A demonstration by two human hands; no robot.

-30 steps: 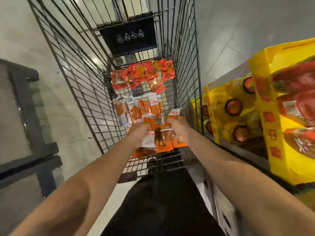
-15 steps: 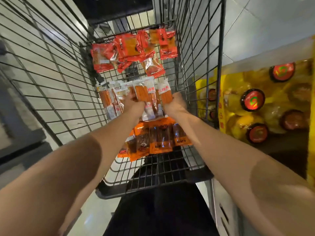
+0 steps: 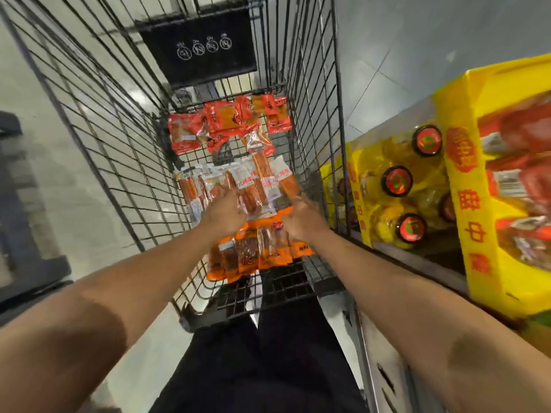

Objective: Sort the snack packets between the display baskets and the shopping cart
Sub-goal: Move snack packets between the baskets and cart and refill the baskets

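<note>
Inside the shopping cart (image 3: pixel 125 162), both hands' grip on sausage packets (image 3: pixel 238 186) unclear; slick wrappers may slip.

The wire cart (image 3: pixel 313 138) floor bears red packets (image 3: pixel 220 126), sausage packets (image 3: pixel 238 186), orange packets (image 3: pixel 259 248).

left hand (image 3: pixel 222 211) | right hand (image 3: pixel 301 217) | over cart (image 3: pixel 316 114) snack packets (image 3: pixel 238 186)

Lighting and picture quality, head view
Bright, even light; glare on pale floor (image 3: pixel 89 120) left of left hand (image 3: pixel 222 214). Motion blur on both hands; strong wide-angle bending at edges; forearms soft.
</note>
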